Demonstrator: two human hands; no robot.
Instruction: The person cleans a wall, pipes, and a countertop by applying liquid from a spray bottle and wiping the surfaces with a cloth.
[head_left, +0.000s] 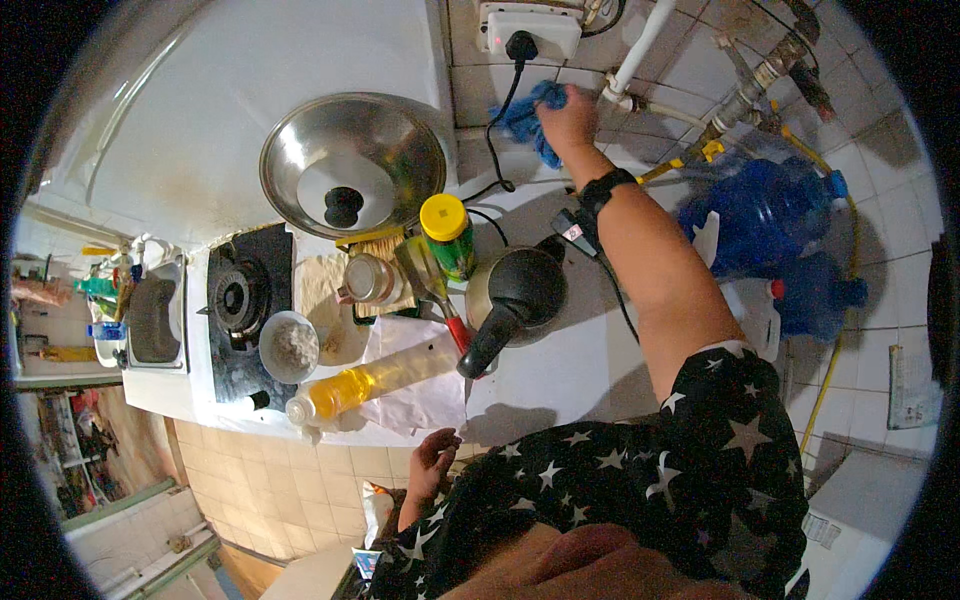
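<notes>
A bunched blue cloth (529, 120) is gripped in my right hand (568, 120), pressed to the wall tiles at the back of the counter. The black cord of a plug (520, 48) runs down just left of the cloth. My left hand (433, 459) hangs low by the counter's front edge, its fingers loosely bent and nothing visible in it. Nearest to it on the counter are a white paper sheet (405, 412) and a bottle of yellow oil (337, 394) lying on its side. An electric kettle (517, 292) with a black lid and handle stands mid-counter.
A large steel lid (300, 150) leans at the back, behind a yellow-capped jar (448, 225) and a glass jar (371, 279). Leftward are a white bowl (289, 347), gas burner (238, 296) and sink (156, 315). Blue water bottles (772, 210) and yellow-handled pipes (709, 150) occupy the right.
</notes>
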